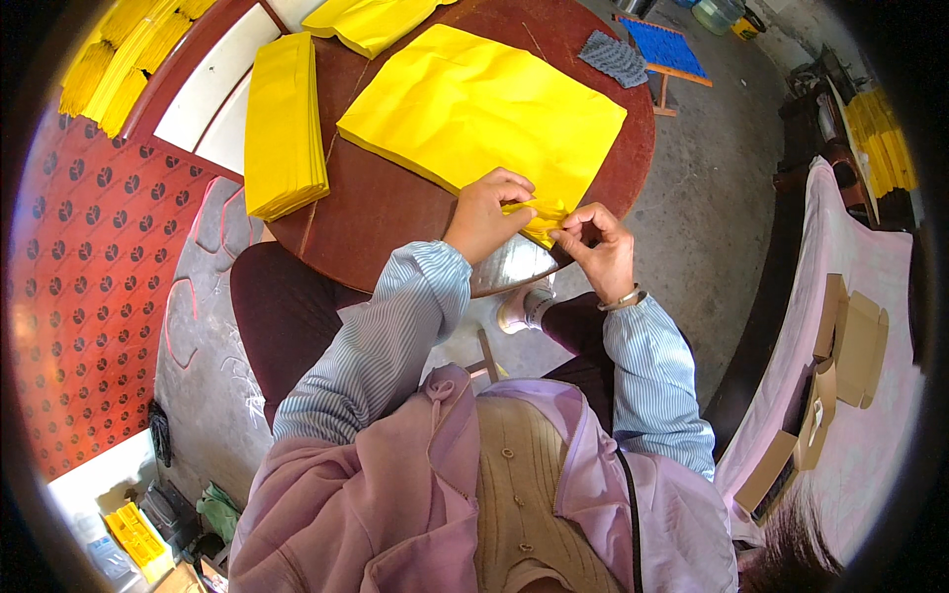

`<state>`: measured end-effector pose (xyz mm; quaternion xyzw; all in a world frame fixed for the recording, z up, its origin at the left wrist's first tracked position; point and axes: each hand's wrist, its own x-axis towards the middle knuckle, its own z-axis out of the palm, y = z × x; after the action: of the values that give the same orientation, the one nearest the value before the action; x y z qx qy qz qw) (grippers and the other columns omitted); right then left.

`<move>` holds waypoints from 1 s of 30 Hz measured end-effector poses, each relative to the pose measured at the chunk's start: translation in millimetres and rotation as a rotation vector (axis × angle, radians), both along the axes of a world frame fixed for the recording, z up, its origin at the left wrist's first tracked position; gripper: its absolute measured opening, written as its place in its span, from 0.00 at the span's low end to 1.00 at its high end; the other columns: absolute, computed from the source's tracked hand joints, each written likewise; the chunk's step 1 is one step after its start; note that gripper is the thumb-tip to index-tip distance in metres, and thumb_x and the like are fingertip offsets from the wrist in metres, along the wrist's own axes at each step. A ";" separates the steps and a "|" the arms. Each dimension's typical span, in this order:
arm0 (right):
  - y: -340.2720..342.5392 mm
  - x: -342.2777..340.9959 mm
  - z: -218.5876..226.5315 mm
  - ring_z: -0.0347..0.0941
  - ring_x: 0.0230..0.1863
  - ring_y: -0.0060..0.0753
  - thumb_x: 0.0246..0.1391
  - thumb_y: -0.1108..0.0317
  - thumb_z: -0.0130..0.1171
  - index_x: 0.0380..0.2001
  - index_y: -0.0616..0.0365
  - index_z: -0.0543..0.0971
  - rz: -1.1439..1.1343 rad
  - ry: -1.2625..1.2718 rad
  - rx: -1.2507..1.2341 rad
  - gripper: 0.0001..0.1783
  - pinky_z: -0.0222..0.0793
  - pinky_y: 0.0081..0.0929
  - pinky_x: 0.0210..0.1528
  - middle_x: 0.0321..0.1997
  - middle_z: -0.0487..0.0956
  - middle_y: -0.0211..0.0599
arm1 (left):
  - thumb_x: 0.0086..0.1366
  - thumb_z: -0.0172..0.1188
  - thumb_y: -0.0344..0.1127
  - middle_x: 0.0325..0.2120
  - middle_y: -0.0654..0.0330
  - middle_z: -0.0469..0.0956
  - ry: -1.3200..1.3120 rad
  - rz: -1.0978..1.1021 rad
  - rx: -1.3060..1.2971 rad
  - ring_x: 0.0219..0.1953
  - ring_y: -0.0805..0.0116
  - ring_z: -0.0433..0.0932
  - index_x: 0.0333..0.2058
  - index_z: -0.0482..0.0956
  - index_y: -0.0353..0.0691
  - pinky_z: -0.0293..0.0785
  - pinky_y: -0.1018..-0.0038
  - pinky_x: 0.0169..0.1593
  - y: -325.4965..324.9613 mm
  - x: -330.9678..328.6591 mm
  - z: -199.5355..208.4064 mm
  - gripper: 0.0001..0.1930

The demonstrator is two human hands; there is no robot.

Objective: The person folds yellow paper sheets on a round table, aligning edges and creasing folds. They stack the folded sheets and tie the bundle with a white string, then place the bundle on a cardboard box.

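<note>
A wide stack of yellow paper-like sheets (484, 109) lies flat on a round brown table (386, 232). At its near right corner, the edge of a sheet is gathered into a small crumpled fold (545, 219). My left hand (491, 212) curls over this fold from the left, its fingers closed on the yellow material. From the right, my right hand (598, 245) pinches the same fold between thumb and forefinger, close to the table edge. To the left stands a narrow pile of folded yellow sheets (282, 128), its layers showing along one side.
Another yellow piece (376, 22) lies at the table's far edge. A grey knitted cloth (613, 59) rests at the far right, beside a blue-topped folding stool (664, 49). Opened cardboard boxes (858, 346) sit on a pink-covered surface (801, 326) to my right. More yellow bundles (129, 59) are at upper left.
</note>
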<state>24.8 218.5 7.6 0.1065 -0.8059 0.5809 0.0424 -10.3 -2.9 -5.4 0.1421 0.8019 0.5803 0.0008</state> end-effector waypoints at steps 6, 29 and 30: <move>0.8 1.5 3.3 0.74 0.32 0.16 0.53 0.77 0.76 0.39 0.59 0.87 0.025 0.095 0.098 0.10 0.71 0.19 0.35 0.33 0.80 0.26 | 0.63 0.72 0.30 0.46 0.54 0.85 -0.017 -0.014 -0.001 0.49 0.62 0.84 0.39 0.87 0.32 0.79 0.71 0.56 -2.7 -2.5 -0.8 0.09; -0.5 -2.5 -4.3 0.76 0.34 0.17 0.55 0.77 0.75 0.38 0.61 0.88 0.015 -0.039 -0.057 0.07 0.73 0.19 0.37 0.34 0.79 0.27 | 0.58 0.68 0.27 0.50 0.56 0.82 -0.064 -0.126 -0.012 0.55 0.63 0.81 0.43 0.90 0.37 0.76 0.70 0.61 -11.1 -0.6 8.6 0.13; -0.3 -2.4 -4.0 0.76 0.34 0.17 0.55 0.77 0.75 0.38 0.61 0.88 0.015 -0.045 -0.055 0.07 0.74 0.19 0.37 0.34 0.79 0.27 | 0.58 0.68 0.27 0.50 0.56 0.81 -0.062 -0.137 -0.024 0.55 0.63 0.81 0.43 0.90 0.37 0.76 0.70 0.62 -11.3 -0.6 9.9 0.14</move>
<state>22.4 218.1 3.5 0.0983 -0.7896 0.6053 0.0230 -10.8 -14.3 4.5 0.1786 0.7967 0.5735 0.0671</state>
